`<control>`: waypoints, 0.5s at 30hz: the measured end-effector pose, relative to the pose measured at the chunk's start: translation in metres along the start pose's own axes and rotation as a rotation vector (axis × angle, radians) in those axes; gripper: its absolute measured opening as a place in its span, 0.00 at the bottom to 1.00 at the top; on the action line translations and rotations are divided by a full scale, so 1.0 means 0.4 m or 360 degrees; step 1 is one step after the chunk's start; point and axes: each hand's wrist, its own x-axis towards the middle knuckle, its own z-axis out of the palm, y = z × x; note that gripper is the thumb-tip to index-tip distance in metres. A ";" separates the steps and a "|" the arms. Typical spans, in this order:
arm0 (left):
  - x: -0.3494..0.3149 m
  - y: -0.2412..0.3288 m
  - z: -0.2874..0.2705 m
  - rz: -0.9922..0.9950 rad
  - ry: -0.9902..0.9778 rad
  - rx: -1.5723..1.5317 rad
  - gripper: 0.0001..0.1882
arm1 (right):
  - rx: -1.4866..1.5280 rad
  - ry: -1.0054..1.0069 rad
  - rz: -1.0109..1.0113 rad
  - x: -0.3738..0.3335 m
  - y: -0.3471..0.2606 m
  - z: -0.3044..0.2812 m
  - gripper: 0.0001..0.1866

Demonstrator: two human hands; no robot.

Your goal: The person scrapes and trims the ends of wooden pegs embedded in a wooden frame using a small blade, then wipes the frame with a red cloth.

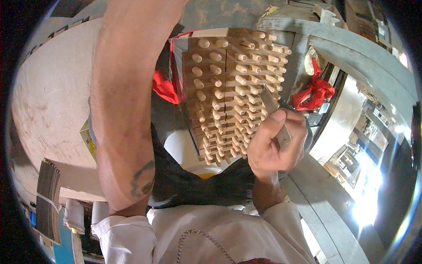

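Observation:
A stack of wooden pieces (210,94) stands in front of me, with rows of short pale dowels (241,80) sticking out of its face. Closed around a thin, flat, greyish blade-like tool (270,102), my right hand (278,143) is at the stack's right side. The tool's tip lies over the dowels there; I cannot make out whether it touches them. My left forearm (123,88) reaches up past the stack's left side. The left hand lies beyond the upper edge of the picture.
Red cloth (166,88) hangs at the stack's left edge, and another red cloth (314,92) is knotted on the right. A white bucket-like container (178,147) sits below the stack. Large pale boards (52,92) stand left, a bundle of thin strips (47,200) lower left. A grey metal frame (347,37) curves along the right.

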 end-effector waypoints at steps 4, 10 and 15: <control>0.006 -0.014 -0.036 -0.0019 -0.0188 -0.0227 0.24 | -0.0001 0.0015 0.0085 -0.002 -0.008 0.008 0.13; 0.003 -0.018 -0.045 -0.0005 -0.0261 -0.0256 0.25 | 0.0193 0.0092 0.0346 -0.022 -0.005 0.016 0.13; 0.002 -0.014 -0.032 -0.0004 -0.0202 -0.0217 0.28 | 0.0544 0.0136 0.0550 -0.056 0.000 0.013 0.12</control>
